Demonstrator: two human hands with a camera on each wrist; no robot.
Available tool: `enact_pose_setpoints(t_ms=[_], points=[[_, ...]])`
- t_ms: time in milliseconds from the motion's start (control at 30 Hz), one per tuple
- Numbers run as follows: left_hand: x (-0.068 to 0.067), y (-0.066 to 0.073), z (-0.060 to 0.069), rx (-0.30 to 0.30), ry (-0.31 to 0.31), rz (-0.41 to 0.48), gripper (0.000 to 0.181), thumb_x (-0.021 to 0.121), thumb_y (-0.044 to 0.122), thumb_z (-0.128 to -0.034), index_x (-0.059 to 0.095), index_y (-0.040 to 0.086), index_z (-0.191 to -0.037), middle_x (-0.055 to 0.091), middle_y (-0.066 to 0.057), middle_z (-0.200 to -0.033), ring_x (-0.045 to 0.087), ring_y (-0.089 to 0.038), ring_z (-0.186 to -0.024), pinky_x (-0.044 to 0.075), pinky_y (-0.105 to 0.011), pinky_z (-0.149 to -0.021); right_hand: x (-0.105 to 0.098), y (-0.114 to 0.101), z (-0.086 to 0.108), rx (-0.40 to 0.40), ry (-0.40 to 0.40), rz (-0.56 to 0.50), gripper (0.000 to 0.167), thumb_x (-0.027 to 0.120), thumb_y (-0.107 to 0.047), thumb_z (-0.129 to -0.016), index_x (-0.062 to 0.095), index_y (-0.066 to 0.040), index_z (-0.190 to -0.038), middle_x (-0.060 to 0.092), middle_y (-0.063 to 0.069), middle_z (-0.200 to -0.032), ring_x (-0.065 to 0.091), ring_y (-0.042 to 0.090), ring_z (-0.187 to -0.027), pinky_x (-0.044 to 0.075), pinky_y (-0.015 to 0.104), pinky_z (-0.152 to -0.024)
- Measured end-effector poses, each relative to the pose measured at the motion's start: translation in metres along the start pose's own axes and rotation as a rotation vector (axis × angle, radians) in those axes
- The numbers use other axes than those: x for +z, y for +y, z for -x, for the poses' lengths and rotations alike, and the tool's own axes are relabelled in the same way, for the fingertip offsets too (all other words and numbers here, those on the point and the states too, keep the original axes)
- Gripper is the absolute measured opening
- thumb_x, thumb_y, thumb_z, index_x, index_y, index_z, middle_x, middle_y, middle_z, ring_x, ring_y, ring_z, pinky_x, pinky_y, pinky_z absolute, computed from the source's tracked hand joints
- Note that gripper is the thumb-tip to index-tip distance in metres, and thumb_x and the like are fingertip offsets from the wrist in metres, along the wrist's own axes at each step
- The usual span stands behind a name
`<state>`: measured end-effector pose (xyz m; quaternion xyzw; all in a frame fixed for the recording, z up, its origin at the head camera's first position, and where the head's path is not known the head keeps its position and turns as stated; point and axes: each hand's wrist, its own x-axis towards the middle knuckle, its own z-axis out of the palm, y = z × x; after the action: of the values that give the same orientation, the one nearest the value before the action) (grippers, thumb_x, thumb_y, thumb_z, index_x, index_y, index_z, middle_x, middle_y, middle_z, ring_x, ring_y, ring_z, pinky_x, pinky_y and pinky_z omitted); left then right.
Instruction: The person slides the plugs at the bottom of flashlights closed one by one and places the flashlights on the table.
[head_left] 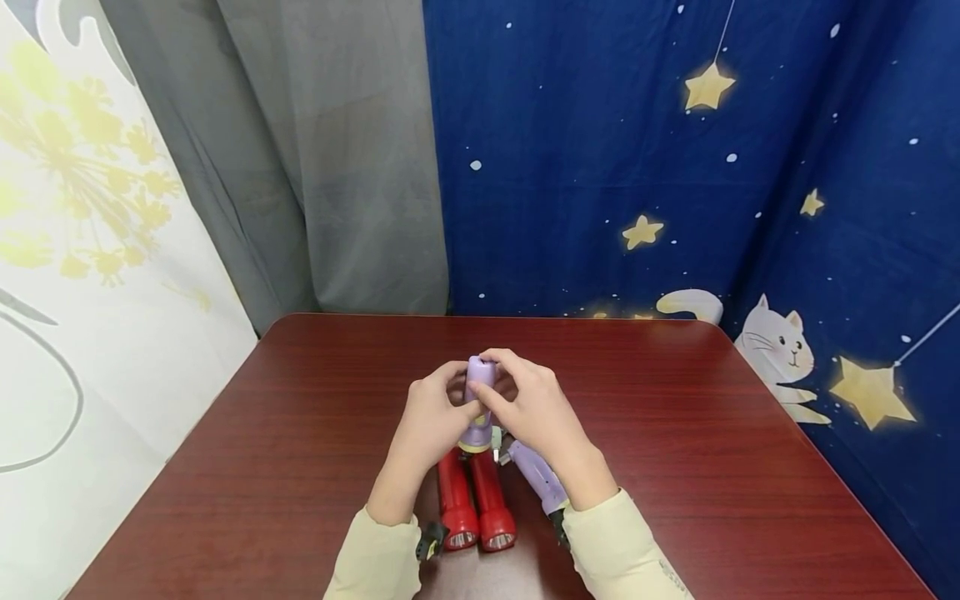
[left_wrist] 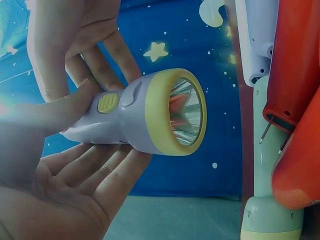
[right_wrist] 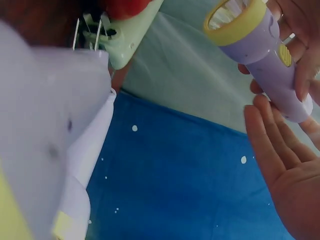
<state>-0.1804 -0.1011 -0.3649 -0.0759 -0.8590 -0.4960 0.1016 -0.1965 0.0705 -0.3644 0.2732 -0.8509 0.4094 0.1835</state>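
A lilac flashlight with a yellow lens rim and yellow switch is held upright above the table, lens end down. My left hand holds it from the left, thumb on its near side and fingers along the body. From the right, my right hand pinches it near the tail end. Its clear lens and reflector show in the left wrist view. Just below the hands lie two red flashlights, side by side with lenses toward me. A second lilac flashlight lies by my right wrist.
A mint green flashlight lies beyond the red ones, mostly hidden in the head view. Metal plug prongs stick out from a flashlight in the right wrist view. The dark red table ends before grey and blue curtains.
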Motion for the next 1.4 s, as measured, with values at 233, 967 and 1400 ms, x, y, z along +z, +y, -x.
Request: enact_pose_setpoints(t_ms=[233,967,1400], points=[[0.000,0.001,0.002,0.010,0.001,-0.001,0.043,0.081,0.013,-0.0908,0.070,0.006,-0.132,0.080,-0.014,-0.117,0.079,-0.027,-0.100,0.066,-0.049,-0.088,0.002,0.001,0.001,-0.078,0.055,-0.018,0.033,0.082,-0.016,-0.095,0.072,-0.010,-0.126,0.078,0.009,-0.100,0.078,0.016,-0.078,0.066,0.033,-0.075],[0.001,0.000,0.009,-0.012,-0.020,0.029,0.046,0.082,0.012,-0.0901,0.069,0.006,-0.134,0.079,-0.014,-0.119,0.079,-0.029,-0.102,0.066,-0.050,-0.088,-0.003,-0.012,0.007,-0.098,0.100,0.074,0.028,0.087,-0.015,-0.088,0.081,-0.010,-0.115,0.082,0.009,-0.092,0.080,0.017,-0.076,0.065,0.031,-0.069],[-0.002,0.002,0.012,-0.017,0.007,0.022,0.044,0.085,0.012,-0.0872,0.070,0.007,-0.128,0.079,-0.014,-0.117,0.079,-0.029,-0.100,0.066,-0.050,-0.088,-0.001,-0.017,0.011,-0.106,0.087,0.043,0.030,0.086,-0.011,-0.089,0.075,-0.006,-0.116,0.082,0.012,-0.095,0.082,0.019,-0.083,0.065,0.028,-0.073]])
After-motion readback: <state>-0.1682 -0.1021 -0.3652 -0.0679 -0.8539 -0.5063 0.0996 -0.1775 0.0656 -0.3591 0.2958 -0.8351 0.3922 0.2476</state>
